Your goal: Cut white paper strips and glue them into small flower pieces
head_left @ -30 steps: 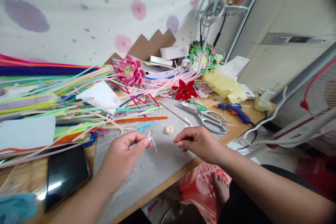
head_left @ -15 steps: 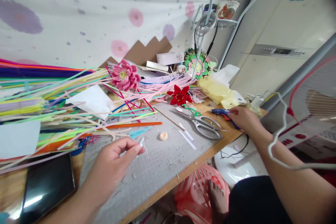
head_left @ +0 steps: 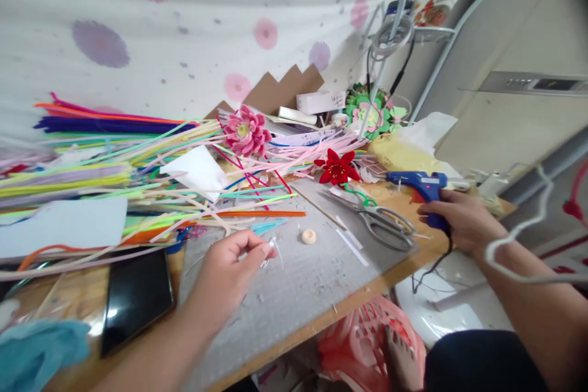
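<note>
My left hand [head_left: 229,269] is closed in a pinch on a small white strip piece [head_left: 272,245], held just above the grey mat [head_left: 294,282]. My right hand [head_left: 454,220] grips the handle of a blue glue gun [head_left: 420,184], lifted off the table's right end with its nozzle pointing left and its black cord hanging down. Between the two hands lie large scissors [head_left: 381,223], a few white strips [head_left: 351,239] and a small cream-coloured round piece [head_left: 309,236].
Piles of coloured pipe cleaners [head_left: 114,190] cover the table's left half. A pink flower [head_left: 247,130] and a red flower [head_left: 337,166] lie further back. A black phone [head_left: 135,297] rests at the front left. A pink basket [head_left: 367,337] sits under the table.
My right hand left the mat, reached right to the glue gun, took hold of it and lifted it. My left hand kept its pinch on the white piece.
</note>
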### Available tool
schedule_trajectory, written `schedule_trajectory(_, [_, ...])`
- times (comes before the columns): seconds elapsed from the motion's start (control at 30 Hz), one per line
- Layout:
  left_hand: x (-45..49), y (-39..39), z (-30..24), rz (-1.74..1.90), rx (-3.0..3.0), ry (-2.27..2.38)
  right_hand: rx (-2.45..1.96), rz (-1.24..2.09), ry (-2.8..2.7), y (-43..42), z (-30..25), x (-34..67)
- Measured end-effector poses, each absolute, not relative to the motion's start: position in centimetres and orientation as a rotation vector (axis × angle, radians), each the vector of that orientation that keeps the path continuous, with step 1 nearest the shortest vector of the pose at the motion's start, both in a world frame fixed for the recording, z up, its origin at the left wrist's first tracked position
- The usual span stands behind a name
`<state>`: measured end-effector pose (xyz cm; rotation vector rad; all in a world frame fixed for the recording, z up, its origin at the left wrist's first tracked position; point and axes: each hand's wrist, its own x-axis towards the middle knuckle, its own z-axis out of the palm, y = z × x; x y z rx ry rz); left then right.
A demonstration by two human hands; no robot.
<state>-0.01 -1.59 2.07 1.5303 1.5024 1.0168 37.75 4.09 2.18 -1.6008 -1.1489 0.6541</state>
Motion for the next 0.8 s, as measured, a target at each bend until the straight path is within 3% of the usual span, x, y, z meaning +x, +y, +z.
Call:
schedule_trajectory(0.2, [0.2,-1.6,2.0,1.091,1.506,1.525,-1.380,1.136,-1.357,-0.8,1.7,27.4])
schedule_trajectory(0.43, [0.1,-1.8,2.6,1.166,1.643,1.541,-1.134,0.798,-2.081,-2.5,3.1,23.0])
schedule_trajectory(0.8, [0.0,-1.8,2.6,1.352,1.779,1.445,-1.052,0.802,-2.228,-2.4,3.6,22.2])
